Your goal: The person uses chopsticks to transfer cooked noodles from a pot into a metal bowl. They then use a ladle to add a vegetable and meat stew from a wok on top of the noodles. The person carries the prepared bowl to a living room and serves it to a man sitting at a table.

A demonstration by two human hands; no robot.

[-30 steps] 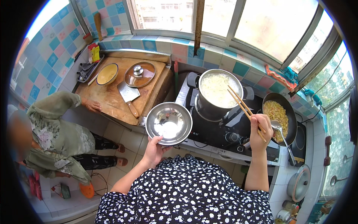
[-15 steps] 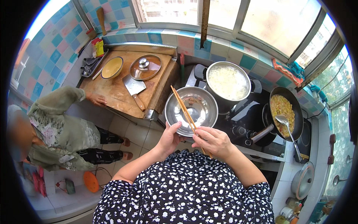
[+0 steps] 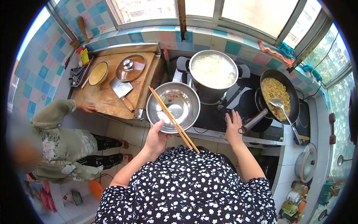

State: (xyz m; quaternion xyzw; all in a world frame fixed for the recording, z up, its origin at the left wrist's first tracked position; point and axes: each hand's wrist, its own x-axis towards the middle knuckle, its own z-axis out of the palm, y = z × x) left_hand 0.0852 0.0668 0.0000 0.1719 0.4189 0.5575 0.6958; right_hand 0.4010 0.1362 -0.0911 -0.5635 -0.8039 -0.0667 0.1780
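Tiled kitchen counter, black stove — windows behind

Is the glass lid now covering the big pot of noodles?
No, the glass lid lies on the wooden cutting board; the pot stands open.

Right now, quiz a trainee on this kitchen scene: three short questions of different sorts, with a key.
1. True or false: the left hand holds both the steel bowl and the chopsticks.
2. Multiple choice: what is the right hand doing? A) holding the spoon in the frying pan B) resting open on the stove front C) lifting the glass lid
3. Fill in: the cleaver lies on the wooden ____.

Key: 1 true. 2 B; the spoon lies unheld in the frying pan, and the glass lid sits on the board. 3 cutting board.
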